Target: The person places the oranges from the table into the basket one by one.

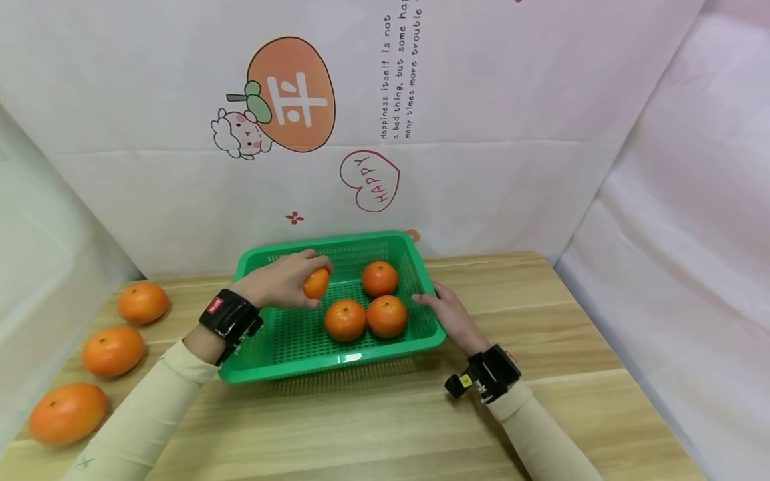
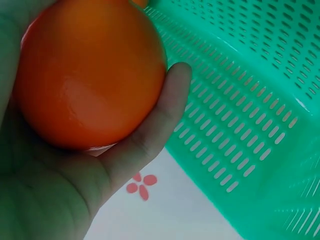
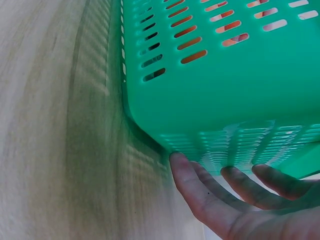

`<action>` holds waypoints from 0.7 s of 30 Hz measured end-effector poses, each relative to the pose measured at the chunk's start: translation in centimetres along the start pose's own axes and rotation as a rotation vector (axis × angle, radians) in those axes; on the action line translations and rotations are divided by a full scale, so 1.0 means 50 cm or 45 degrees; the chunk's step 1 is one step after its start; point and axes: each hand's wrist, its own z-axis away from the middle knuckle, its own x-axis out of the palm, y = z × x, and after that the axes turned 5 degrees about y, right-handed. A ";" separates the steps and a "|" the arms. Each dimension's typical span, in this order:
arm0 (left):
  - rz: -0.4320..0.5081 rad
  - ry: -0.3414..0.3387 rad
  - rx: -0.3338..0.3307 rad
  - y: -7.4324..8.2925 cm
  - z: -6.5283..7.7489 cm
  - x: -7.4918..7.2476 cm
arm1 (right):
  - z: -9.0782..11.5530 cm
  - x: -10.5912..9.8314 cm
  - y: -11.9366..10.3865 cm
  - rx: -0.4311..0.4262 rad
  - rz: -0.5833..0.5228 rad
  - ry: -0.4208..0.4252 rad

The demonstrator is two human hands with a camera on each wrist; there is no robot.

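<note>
A green plastic basket point(image 1: 333, 363) with slotted walls stands on the table. My left hand point(image 1: 283, 279) is over its left part and grips an orange point(image 1: 315, 284), fingers and thumb curled round it; the left wrist view shows this orange point(image 2: 92, 75) close up, above the slotted floor. Inside the basket are three more oranges, one at the back point(image 1: 379, 278) and two in front point(image 1: 345, 319). My right hand point(image 1: 454, 314) holds the basket's right side, thumb over the rim. In the right wrist view its fingers point(image 3: 200, 192) touch the outer wall.
On the table left of the basket, three oranges lie in a row: one far point(image 1: 143, 302), one in the middle point(image 1: 113, 351), one near point(image 1: 68, 413). A printed white cloth point(image 1: 481, 167) hangs right behind the basket. The wooden tabletop point(image 1: 373, 427) extends in front.
</note>
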 end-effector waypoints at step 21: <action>-0.096 -0.155 0.031 -0.012 -0.103 0.051 | -0.001 -0.004 -0.001 -0.017 -0.019 -0.017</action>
